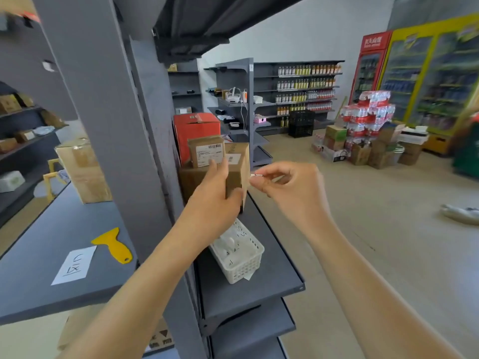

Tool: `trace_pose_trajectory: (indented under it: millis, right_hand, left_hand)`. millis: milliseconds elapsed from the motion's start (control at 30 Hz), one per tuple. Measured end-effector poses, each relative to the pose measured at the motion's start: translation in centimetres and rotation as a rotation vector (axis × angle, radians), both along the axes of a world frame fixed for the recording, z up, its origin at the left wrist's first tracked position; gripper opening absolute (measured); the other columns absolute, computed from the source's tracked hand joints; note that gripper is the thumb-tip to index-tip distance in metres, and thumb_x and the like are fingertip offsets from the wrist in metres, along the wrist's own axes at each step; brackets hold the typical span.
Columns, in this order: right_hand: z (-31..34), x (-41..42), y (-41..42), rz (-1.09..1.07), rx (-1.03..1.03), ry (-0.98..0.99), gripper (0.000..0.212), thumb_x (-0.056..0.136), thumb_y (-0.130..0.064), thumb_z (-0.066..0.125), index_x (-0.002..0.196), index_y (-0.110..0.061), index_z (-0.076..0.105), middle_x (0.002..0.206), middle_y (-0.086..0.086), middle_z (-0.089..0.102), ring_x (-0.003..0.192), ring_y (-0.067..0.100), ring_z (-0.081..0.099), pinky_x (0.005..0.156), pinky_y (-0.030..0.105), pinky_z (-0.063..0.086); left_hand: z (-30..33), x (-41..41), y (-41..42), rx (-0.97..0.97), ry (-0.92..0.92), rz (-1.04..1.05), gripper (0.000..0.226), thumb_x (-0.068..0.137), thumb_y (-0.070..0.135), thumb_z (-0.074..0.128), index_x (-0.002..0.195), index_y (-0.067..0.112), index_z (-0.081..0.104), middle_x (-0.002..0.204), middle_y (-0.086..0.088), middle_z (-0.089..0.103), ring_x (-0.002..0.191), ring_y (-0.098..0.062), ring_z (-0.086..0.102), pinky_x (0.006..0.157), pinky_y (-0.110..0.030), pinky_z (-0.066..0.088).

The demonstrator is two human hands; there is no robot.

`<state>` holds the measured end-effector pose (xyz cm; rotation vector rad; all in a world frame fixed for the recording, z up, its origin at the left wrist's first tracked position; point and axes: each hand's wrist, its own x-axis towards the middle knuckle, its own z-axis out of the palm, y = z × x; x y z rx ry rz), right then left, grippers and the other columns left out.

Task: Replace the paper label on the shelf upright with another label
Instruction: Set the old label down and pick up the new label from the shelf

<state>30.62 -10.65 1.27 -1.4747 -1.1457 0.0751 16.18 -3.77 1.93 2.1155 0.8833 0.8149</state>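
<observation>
Shelf [259, 275], white basket [242, 257] holding labels [237, 235]

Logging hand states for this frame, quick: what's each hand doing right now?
Left hand: closed around the brown cardboard box on the shelf.
Right hand: fingertips pinched on a small white piece; what it is cannot be told.

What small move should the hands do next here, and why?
Probably carry the small white piece pinched in the right hand over to the grey upright. The left hand only rests on the brown box, and the handwritten label and yellow scraper lie unused on the shelf.
</observation>
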Motion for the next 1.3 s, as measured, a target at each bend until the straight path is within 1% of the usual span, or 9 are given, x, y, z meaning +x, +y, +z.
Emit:
trace_pose_trajectory:
  millis: [100,233,433,533,633,767,933,1033,1300]
  right_hand:
    - [-3.2,1.8,2.1,-0.04,-0.142,0.026,0.019,0.08,-0.024,0.083,0.068,-0.035,0.075,0.06,-0.021,0.068,0.059,0.0,0.061,0.066,0.023,0.053]
    - [-8.2,3.5,4.9,-0.016,-0.386,0.034,0.015,0.088,-0.017,0.074,0.089,-0.028,0.084,0.085,-0.011,0.08,0.076,0.009,0.071,0.072,0.031,0.057]
    - [-14.7,4.0,9.4,0.09,-0.66,-0.045,0.022,0.094,-0.021,0.072,0.115,-0.02,0.079,0.111,0.002,0.08,0.092,0.013,0.073,0.076,0.021,0.05]
    - [-16.1,3.7,10.6,0.114,-0.719,-0.104,0.019,0.096,-0.023,0.068,0.109,-0.025,0.081,0.11,0.002,0.08,0.092,0.018,0.074,0.074,0.025,0.055]
    - [-15.3,3.4,10.8,0.09,-0.613,-0.075,0.02,0.096,-0.028,0.065,0.109,-0.03,0.08,0.097,-0.004,0.079,0.098,0.019,0.07,0.075,0.028,0.054]
    - [-10.7,3.1,9.3,0.087,-0.386,0.0,0.023,0.095,-0.029,0.065,0.115,-0.033,0.076,0.109,-0.017,0.075,0.096,0.002,0.065,0.074,0.005,0.041]
    - [-5.9,3.0,5.1,0.084,-0.142,0.094,0.024,0.092,-0.023,0.067,0.106,-0.041,0.074,0.1,-0.024,0.074,0.093,-0.005,0.067,0.071,0.002,0.046]
    - [-4.6,1.1,3.5,0.132,-0.049,0.139,0.025,0.092,-0.019,0.067,0.109,-0.037,0.074,0.097,-0.019,0.074,0.091,-0.004,0.067,0.072,-0.001,0.044]
    - [-0.3,-10.7,1.1,0.318,0.166,0.092,0.035,0.092,-0.004,0.067,0.112,-0.033,0.07,0.097,-0.01,0.074,0.083,0.008,0.069,0.069,0.012,0.055]
  left_hand:
    - [-2.3,1.4,1.6,-0.081,-0.056,0.064,0.064,0.101,0.017,0.05,0.156,0.032,0.02,0.166,0.004,0.013,0.153,-0.02,0.021,0.123,-0.045,0.023]
    - [-5.8,2.6,3.2,-0.161,-0.073,0.209,0.061,0.103,0.017,0.044,0.155,0.037,0.02,0.167,0.007,0.007,0.152,-0.015,0.018,0.111,-0.027,0.021]
    - [-10.4,3.4,4.6,-0.383,-0.083,0.304,0.06,0.105,0.028,0.043,0.154,0.043,0.012,0.165,0.001,0.013,0.147,-0.02,0.029,0.095,-0.03,0.026]
    - [-11.4,3.3,5.2,-0.407,-0.036,0.31,0.059,0.106,0.032,0.04,0.156,0.038,0.011,0.168,0.006,0.006,0.152,-0.016,0.019,0.103,-0.029,0.025]
    - [-11.9,3.2,5.8,-0.4,-0.016,0.303,0.056,0.106,0.034,0.037,0.157,0.037,0.012,0.168,0.013,-0.001,0.154,-0.009,0.004,0.121,-0.036,0.012]
    - [-10.7,3.3,5.5,-0.401,-0.095,0.285,0.051,0.105,0.037,0.039,0.153,0.043,0.023,0.166,0.016,0.01,0.152,-0.005,0.013,0.12,-0.035,0.015]
    - [-6.7,2.0,2.8,-0.492,-0.265,0.206,0.04,0.101,0.037,0.049,0.141,0.045,0.046,0.147,0.015,0.048,0.129,-0.003,0.048,0.107,-0.03,0.041]
    - [-4.5,-0.7,0.5,-0.475,-0.284,0.143,0.029,0.101,0.035,0.051,0.127,0.044,0.059,0.122,0.013,0.068,0.111,-0.009,0.067,0.103,-0.04,0.052]
    - [1.9,-12.7,-4.5,-0.211,-0.389,0.136,0.028,0.099,0.011,0.052,0.116,0.027,0.068,0.087,0.001,0.079,0.081,-0.018,0.077,0.081,-0.03,0.062]
